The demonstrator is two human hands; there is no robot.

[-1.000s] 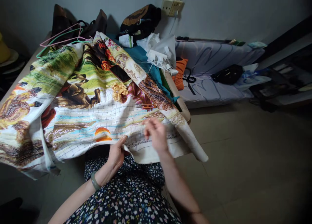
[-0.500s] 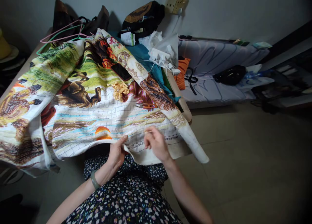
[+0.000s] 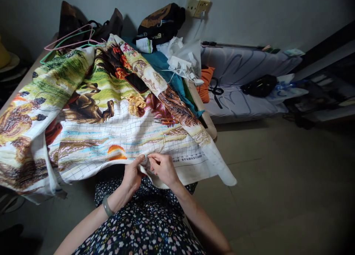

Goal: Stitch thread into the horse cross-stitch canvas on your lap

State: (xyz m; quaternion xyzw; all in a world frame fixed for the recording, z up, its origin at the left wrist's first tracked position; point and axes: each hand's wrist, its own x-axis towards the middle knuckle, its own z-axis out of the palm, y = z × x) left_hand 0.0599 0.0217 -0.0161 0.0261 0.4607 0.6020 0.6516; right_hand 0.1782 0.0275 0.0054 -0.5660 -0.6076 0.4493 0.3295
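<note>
A large cross-stitch cloth [image 3: 133,131] with a printed grid and a partly stitched picture is spread over the table and hangs over its front edge. My left hand [image 3: 132,175] grips the cloth's front edge, thumb on top and fingers hidden beneath. Just to its right, my right hand [image 3: 164,169] is closed in a pinch close above the cloth; whatever is between the fingertips is too small to make out. On the cloth lie a bundle of yellow thread [image 3: 136,104], orange-handled snips [image 3: 169,121] and a dark phone [image 3: 137,82].
The cloth's right side is rolled into a tube [image 3: 180,105] that juts past the table corner. Behind are pink and green hangers [image 3: 69,40], a black-and-brown bag [image 3: 159,22] and white plastic bags with cables [image 3: 184,62]. A covered sofa [image 3: 244,70] stands to the right.
My right hand has come left and down, from above the cloth to beside my left hand at the edge. My left hand keeps its hold. The view has shifted slightly.
</note>
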